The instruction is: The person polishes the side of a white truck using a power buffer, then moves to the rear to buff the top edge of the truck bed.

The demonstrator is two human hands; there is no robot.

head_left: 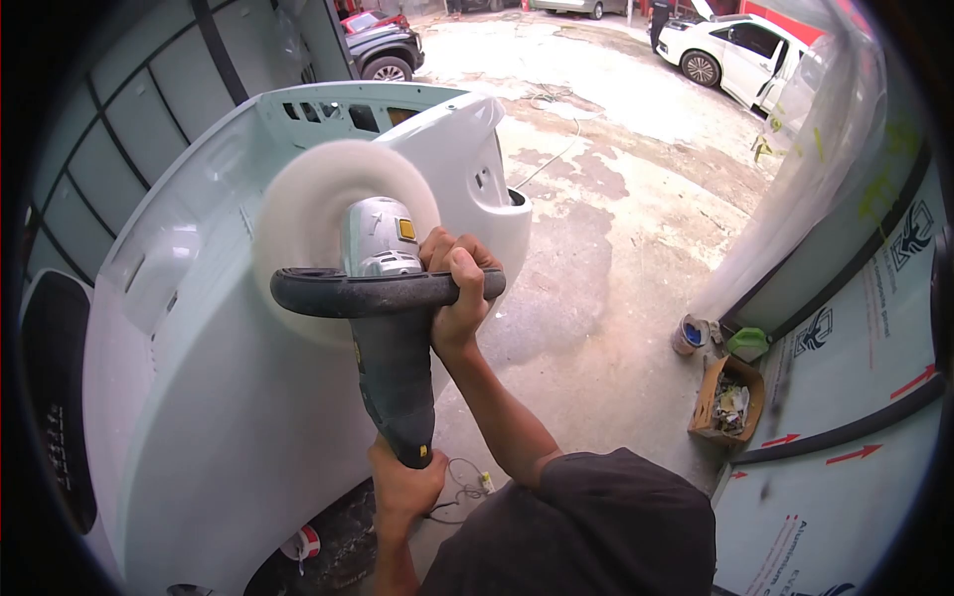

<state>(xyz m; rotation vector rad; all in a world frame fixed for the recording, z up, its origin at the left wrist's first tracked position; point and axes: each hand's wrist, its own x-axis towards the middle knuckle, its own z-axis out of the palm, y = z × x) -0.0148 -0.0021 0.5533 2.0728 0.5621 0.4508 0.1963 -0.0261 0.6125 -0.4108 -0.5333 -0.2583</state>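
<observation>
My right hand (462, 283) is wrapped round the right side of the black loop handle (328, 293) of a power polisher (393, 358). Lower down, my left hand (407, 487) grips the tool's rear end. A round whitish pad (298, 214), blurred as if spinning, lies beyond the handle, over a pale glossy vehicle body panel (258, 427). The tool body hides part of the pad, and whether the pad touches the panel cannot be made out.
A cable (462, 492) lies on the floor near my left hand. At right are a cardboard box (708, 407) of litter, a green container (748, 344), a bucket (686, 338) and plastic sheeting (795, 199). A white car (735, 55) and a person (659, 20) are farther off.
</observation>
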